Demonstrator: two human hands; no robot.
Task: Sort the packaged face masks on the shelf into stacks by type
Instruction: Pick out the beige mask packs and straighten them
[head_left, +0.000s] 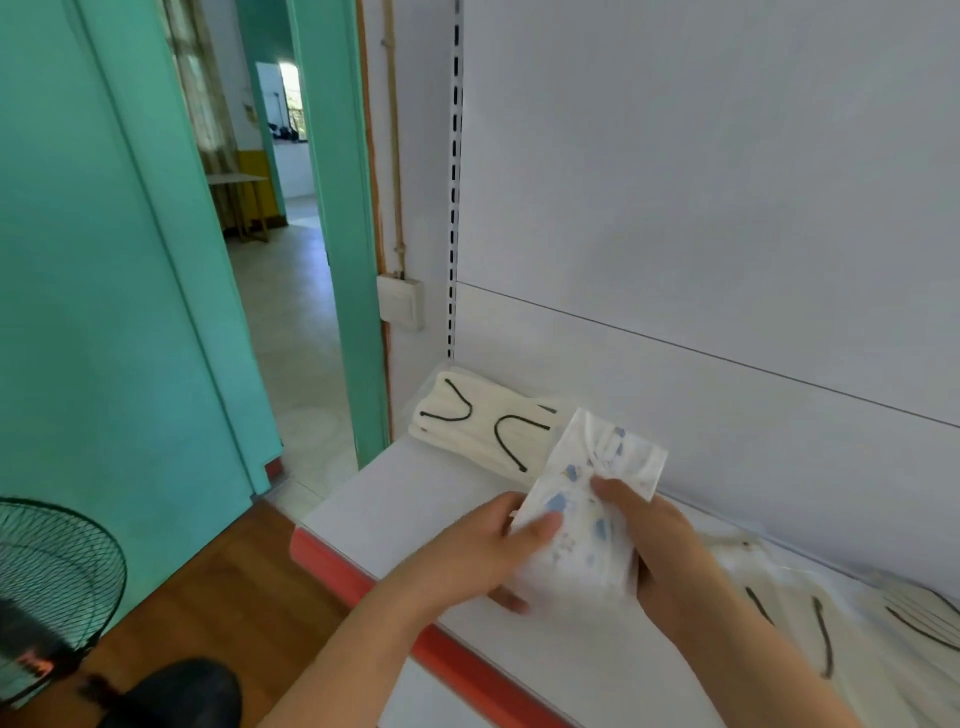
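We are clasping the blue-printed mask packet (582, 519) in both grips, left hand (467, 556) and right hand (670, 551); we should be keeping it off the black-looped stack (483, 431) beyond them.

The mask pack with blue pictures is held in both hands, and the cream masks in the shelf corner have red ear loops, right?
Nearly. The head view shows the cream masks have black ear loops. Both the left hand and right hand do hold the blue-patterned pack.
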